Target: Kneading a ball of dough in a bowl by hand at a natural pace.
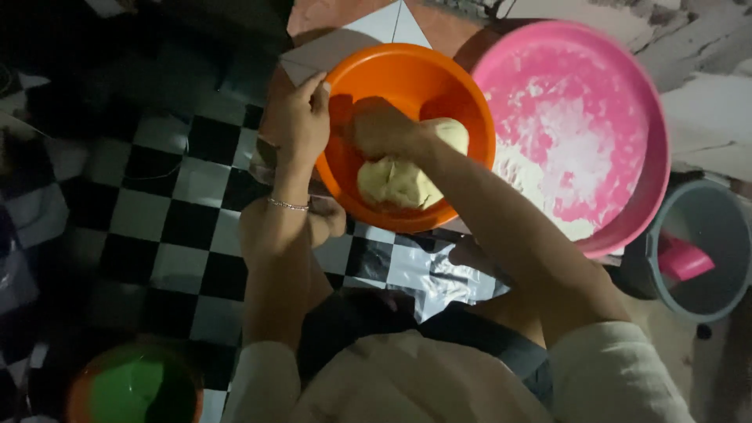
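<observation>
An orange plastic bowl [462, 82] sits on the floor in front of me, with a pale lump of dough [399, 184] inside it. My left hand [300, 121] grips the bowl's left rim, a thin bracelet on its wrist. My right hand [380, 129] is a closed fist pressed down into the dough, knuckles sunk in its top.
A large pink basin [580, 125] dusted with white flour stands to the right, touching the orange bowl. A grey bucket [697, 251] holding a pink scoop is at far right. A green bowl [133, 388] lies at bottom left. Black-and-white checkered floor [172, 188]; clear plastic sheet under my knees.
</observation>
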